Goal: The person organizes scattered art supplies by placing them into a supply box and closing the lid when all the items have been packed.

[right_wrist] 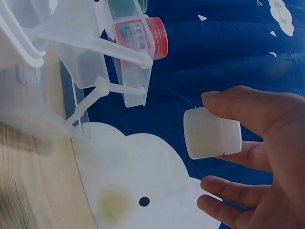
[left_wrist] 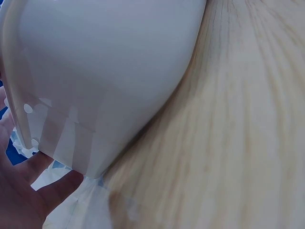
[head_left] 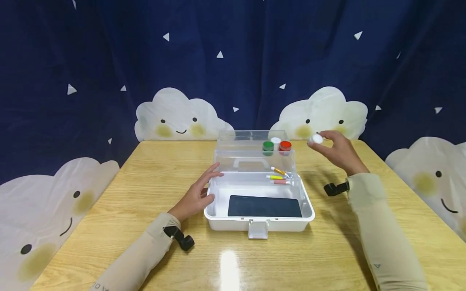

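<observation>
My right hand (head_left: 340, 151) pinches a small white lidded jar (head_left: 316, 139) between thumb and fingers, in the air right of an open white storage box (head_left: 214, 223). The right wrist view shows the jar (right_wrist: 205, 133) lying sideways across that frame, with two fingers held off it. My left hand (head_left: 196, 196) rests at the box's left side, its fairly straight fingers touching the wall and rim. Clear fold-out trays (head_left: 229, 159) rise behind the box. A green-lidded jar (head_left: 268, 146), a white jar (head_left: 275, 141) and a red-lidded jar (head_left: 285, 146) stand in the upper tray.
Orange (head_left: 279, 171), yellow (head_left: 277, 177) and pink paint tubes (head_left: 282, 182) lie in the lower tray. A dark flat panel (head_left: 263, 206) lies on the box floor. The latch (head_left: 258, 229) hangs at the front. Behind the wooden table (head_left: 164, 161) hangs a dark blue curtain (head_left: 204, 81).
</observation>
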A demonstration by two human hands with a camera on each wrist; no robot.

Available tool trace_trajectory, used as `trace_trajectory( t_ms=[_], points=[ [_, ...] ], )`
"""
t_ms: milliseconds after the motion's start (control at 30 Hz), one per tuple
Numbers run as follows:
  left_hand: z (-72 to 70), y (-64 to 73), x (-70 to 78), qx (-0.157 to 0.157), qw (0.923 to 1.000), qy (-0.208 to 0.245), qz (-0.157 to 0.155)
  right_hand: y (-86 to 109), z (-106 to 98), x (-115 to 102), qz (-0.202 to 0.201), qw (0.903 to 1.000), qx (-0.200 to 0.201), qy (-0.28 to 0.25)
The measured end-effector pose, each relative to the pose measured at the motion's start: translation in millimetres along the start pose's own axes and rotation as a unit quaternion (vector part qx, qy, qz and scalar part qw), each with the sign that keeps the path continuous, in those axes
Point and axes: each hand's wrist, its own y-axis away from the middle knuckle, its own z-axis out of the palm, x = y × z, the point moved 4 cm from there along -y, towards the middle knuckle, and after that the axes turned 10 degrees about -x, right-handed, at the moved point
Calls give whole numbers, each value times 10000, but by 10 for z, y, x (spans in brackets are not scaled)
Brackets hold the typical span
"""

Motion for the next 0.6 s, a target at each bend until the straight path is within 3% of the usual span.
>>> trace_trajectory(
  t_ms=[600],
  points=[
    [4, -10, 31, 16, 10000, 47, -9, -111, 42, -242, -63, 9999, 96, 20]
  ],
)
